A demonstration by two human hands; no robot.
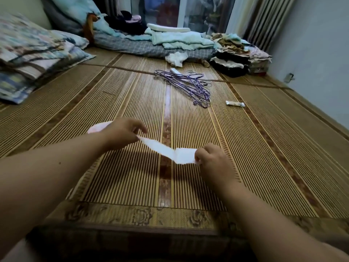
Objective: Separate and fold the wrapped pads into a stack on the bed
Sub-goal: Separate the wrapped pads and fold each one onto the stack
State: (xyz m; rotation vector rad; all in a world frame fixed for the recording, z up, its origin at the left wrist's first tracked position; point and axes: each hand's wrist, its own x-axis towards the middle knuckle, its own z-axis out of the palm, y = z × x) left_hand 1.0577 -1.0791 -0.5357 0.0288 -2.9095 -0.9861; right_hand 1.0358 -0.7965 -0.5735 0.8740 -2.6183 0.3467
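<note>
A long white pad strip (166,149) is stretched between my hands just above the bamboo mat (236,133) of the bed. My left hand (122,134) pinches its far left end. My right hand (211,159) pinches the near right end, where the strip is creased into a square panel. A pale pink pad (98,127) lies on the mat behind my left hand, partly hidden by it. Farther off to the right lies a small wrapped packet (235,104).
A bundle of purple wire hangers (190,85) lies mid-mat, a white tube (175,71) beside it. Folded bedding and pillows (35,55) fill the left; blankets (170,42) and stacked clothes (239,55) line the far end. A wall runs along the right.
</note>
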